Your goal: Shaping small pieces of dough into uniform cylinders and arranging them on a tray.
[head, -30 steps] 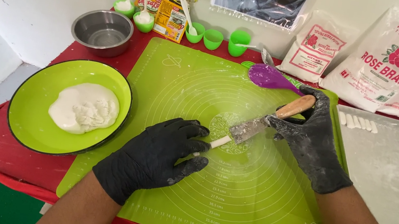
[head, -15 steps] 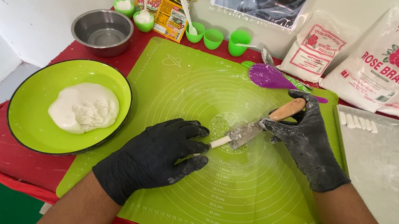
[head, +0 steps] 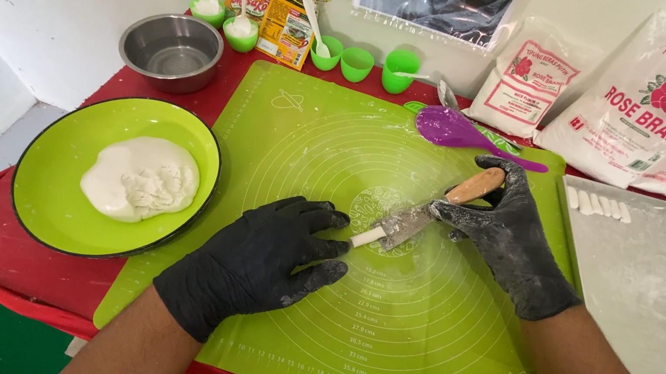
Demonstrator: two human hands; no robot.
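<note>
Both my hands wear black gloves. My left hand point(head: 265, 260) lies palm-down on the green silicone mat point(head: 414, 349), covering a thin white dough roll point(head: 367, 237) whose end sticks out by the fingers. My right hand point(head: 510, 235) grips a knife with a wooden handle point(head: 474, 186). The floured blade point(head: 402, 224) touches the mat right at the roll's exposed end. To the left, a green plate point(head: 51, 189) holds a lump of white dough point(head: 141, 178).
A purple spoon point(head: 456, 131) lies at the mat's far edge. Behind stand a steel bowl point(head: 170, 51), several small green cups point(head: 358, 63), seasoning packets and white flour bags point(head: 661, 113). At right, a floured white sheet point(head: 651, 296) carries small cut dough pieces point(head: 599, 205).
The knife in my right hand has tilted down slightly, its blade staying at the roll's end. My left hand has stayed in place.
</note>
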